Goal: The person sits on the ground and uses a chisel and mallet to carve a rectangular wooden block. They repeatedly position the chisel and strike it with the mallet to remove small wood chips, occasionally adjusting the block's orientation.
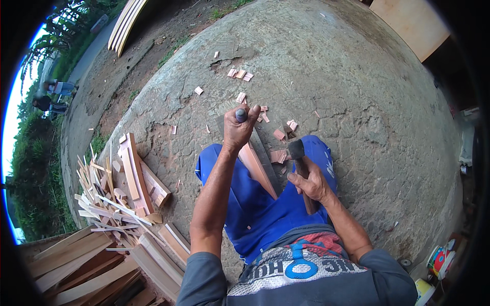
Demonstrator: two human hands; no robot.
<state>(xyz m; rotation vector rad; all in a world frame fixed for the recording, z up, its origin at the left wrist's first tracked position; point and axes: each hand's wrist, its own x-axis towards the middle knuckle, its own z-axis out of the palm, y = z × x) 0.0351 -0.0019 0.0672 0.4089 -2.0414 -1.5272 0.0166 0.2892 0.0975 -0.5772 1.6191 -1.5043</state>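
My left hand is wrapped round an upright chisel. Only the round end of its handle shows, and my fist hides the blade. Below that hand a pinkish length of wood runs between my knees, beside a dark, flat board. My right hand grips the wooden handle of a hammer close to my right thigh. The hammer's dark head is raised above the wood chips and stands apart from the chisel.
Small wood chips lie scattered on the rough concrete ground. At the left are a heap of offcuts, stacked curved pieces and long boards. Two people are far off at the left. Colourful tubs stand lower right.
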